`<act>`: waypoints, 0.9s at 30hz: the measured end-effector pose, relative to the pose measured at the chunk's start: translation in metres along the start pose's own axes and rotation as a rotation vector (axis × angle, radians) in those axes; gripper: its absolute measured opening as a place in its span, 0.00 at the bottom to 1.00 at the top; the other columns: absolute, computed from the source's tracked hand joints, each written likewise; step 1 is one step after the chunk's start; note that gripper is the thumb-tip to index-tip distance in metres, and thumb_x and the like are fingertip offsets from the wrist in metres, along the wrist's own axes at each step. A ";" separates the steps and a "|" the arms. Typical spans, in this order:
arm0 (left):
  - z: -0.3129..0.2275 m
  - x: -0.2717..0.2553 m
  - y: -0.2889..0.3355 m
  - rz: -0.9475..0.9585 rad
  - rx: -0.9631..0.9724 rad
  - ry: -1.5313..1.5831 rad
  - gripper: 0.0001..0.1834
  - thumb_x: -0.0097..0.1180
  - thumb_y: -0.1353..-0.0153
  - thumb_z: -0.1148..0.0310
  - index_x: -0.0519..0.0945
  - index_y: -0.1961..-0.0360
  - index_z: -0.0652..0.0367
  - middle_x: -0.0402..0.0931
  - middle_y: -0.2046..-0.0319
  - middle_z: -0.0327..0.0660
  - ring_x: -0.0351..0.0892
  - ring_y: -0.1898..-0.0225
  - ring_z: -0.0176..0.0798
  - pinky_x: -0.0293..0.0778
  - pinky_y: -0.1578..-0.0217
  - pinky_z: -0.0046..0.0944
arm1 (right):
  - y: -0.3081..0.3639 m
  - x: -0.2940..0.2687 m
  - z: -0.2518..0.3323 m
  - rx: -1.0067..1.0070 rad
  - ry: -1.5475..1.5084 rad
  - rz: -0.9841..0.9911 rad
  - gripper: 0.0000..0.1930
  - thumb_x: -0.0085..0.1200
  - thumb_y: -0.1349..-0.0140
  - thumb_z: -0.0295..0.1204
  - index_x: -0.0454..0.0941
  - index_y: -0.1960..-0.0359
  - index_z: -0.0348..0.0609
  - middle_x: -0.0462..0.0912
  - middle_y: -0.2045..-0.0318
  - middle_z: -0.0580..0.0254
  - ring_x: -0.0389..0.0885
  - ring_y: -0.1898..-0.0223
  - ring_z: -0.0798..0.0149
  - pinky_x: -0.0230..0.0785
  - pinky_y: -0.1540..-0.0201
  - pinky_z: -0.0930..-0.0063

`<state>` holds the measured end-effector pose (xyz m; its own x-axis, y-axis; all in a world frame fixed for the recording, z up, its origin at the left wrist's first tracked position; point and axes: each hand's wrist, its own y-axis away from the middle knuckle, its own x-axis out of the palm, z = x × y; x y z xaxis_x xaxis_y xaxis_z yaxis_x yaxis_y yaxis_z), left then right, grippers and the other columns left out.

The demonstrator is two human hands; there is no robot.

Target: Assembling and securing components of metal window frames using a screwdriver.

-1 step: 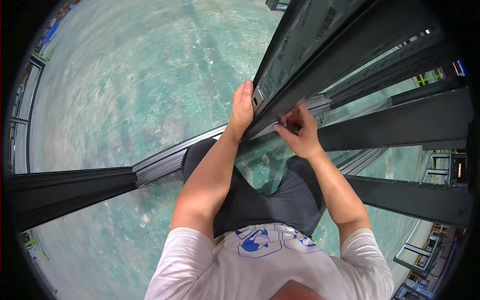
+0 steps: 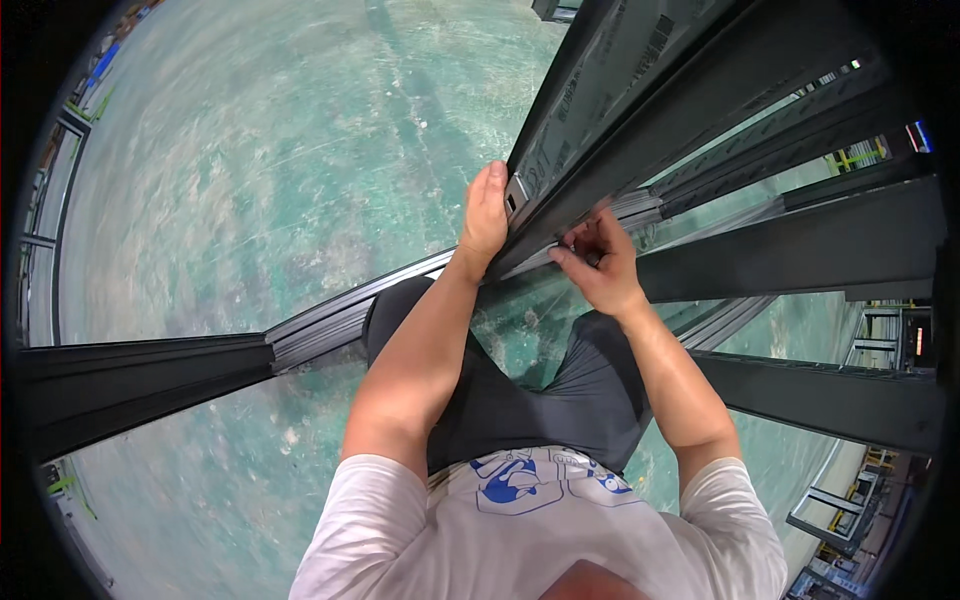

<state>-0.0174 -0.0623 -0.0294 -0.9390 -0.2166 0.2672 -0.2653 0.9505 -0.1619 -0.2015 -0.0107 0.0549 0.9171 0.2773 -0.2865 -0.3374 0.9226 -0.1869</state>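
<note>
- The person stood over a green-painted floor (image 2: 250, 200), looking down along their own body, with several long dark metal frame profiles crossing the view.
- The left hand (image 2: 485, 215) lay flat against the near end of the uppermost dark profile (image 2: 620, 110), palm on its side face and fingers extended, bracing it rather than gripping round it.
- The right hand (image 2: 600, 265) was narrowed to a pinch at the underside of that same profile end, fingertips (image 2: 580, 240) drawn together on something small; what it was could not be made out.
- The profile end sat just above a pale grey aluminium rail (image 2: 330, 320) running left to right behind the legs; whether the two touched could not be told.
- Further dark profiles (image 2: 820, 240) lay to the right, well apart from the hands.
- Judgement: the step in hand appeared to be fitting or adjusting a small part at the profile's end, with the left hand steadying.
- Judgement: the next move would call for a steady brace from the left hand and fine fingertip control from the right, since the working point was partly hidden beneath the profile.
</note>
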 end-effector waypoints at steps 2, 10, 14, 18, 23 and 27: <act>0.003 -0.001 -0.001 0.007 0.026 -0.014 0.29 0.40 0.19 0.48 0.71 0.66 0.66 0.64 0.73 0.38 0.60 0.67 0.34 0.65 0.63 0.40 | 0.000 -0.001 -0.006 -0.017 -0.117 0.043 0.16 0.71 0.44 0.21 0.75 0.59 0.41 0.73 0.70 0.76 0.63 0.75 0.81 0.53 0.73 0.83; 0.004 -0.007 0.000 0.051 -0.025 0.053 0.29 0.40 0.19 0.46 0.73 0.64 0.65 0.68 0.69 0.35 0.62 0.64 0.32 0.67 0.58 0.37 | -0.022 -0.022 0.007 -0.437 0.504 0.192 0.19 0.73 0.44 0.29 0.82 0.51 0.45 0.80 0.66 0.60 0.78 0.74 0.59 0.70 0.71 0.68; -0.013 0.001 0.002 0.057 0.004 0.032 0.30 0.39 0.19 0.45 0.74 0.60 0.66 0.72 0.66 0.38 0.66 0.60 0.33 0.67 0.53 0.35 | -0.043 -0.027 0.005 -0.638 0.603 0.225 0.21 0.75 0.45 0.36 0.83 0.51 0.48 0.83 0.60 0.57 0.82 0.71 0.49 0.74 0.71 0.61; -0.004 -0.003 0.000 0.047 -0.058 -0.020 0.31 0.38 0.19 0.45 0.75 0.59 0.68 0.75 0.66 0.43 0.69 0.60 0.38 0.70 0.53 0.40 | -0.043 -0.023 0.007 -0.644 0.599 0.253 0.19 0.75 0.45 0.34 0.84 0.52 0.48 0.82 0.62 0.56 0.83 0.71 0.52 0.74 0.70 0.62; -0.001 -0.002 0.003 -0.136 0.261 -0.177 0.30 0.38 0.20 0.49 0.77 0.59 0.69 0.78 0.64 0.51 0.74 0.61 0.48 0.72 0.53 0.46 | -0.026 -0.010 0.003 -0.348 0.439 0.244 0.14 0.73 0.43 0.28 0.85 0.57 0.42 0.83 0.67 0.59 0.80 0.70 0.59 0.73 0.65 0.67; 0.002 0.026 0.000 -0.086 0.157 -0.018 0.27 0.44 0.22 0.51 0.80 0.56 0.70 0.81 0.59 0.58 0.80 0.54 0.56 0.72 0.48 0.48 | -0.016 -0.013 -0.003 -0.217 0.172 0.087 0.10 0.72 0.41 0.25 0.85 0.60 0.38 0.85 0.71 0.62 0.78 0.71 0.70 0.70 0.66 0.74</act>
<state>-0.0422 -0.0679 -0.0241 -0.9148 -0.3006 0.2698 -0.3742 0.8823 -0.2857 -0.2085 -0.0302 0.0591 0.8394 0.2862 -0.4621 -0.4678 0.8131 -0.3464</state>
